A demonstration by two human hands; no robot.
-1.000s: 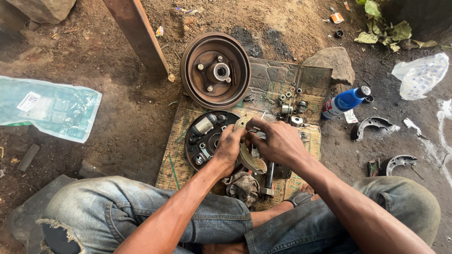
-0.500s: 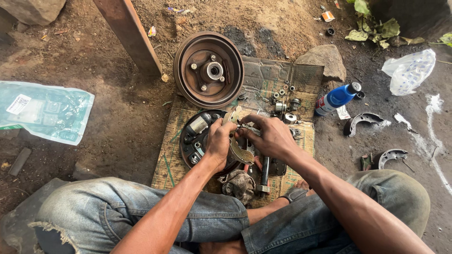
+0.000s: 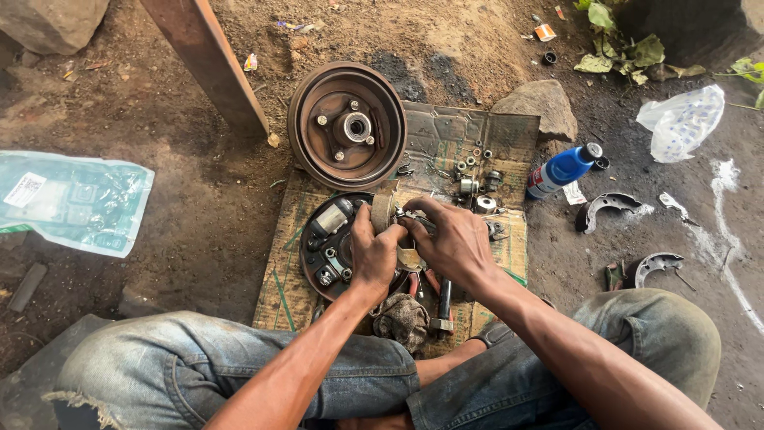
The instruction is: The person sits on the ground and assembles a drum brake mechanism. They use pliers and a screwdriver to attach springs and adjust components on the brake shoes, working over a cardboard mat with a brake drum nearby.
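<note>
While my left hand (image 3: 374, 253) and right hand (image 3: 450, 239) press a brake shoe (image 3: 387, 213) onto the backing plate (image 3: 330, 247), fingers curled tight around it, I judge assembly half done: beyond the fingers, the loose bolts (image 3: 473, 171) and the brake drum (image 3: 348, 126) lie unfitted on the cardboard (image 3: 477, 131).

Seated on dirt ground (image 3: 199, 231) with a cardboard sheet (image 3: 446, 135) spread in front. Left hand (image 3: 376, 253) and right hand (image 3: 450, 239) both closed around a curved brake shoe (image 3: 384, 209) over a round backing plate (image 3: 326, 247) near the sheet's left edge. Brake drum (image 3: 348, 126) at the far left corner, loose nuts (image 3: 473, 171) toward the far edge. Blue bottle (image 3: 563, 170) just off the right edge.
</note>
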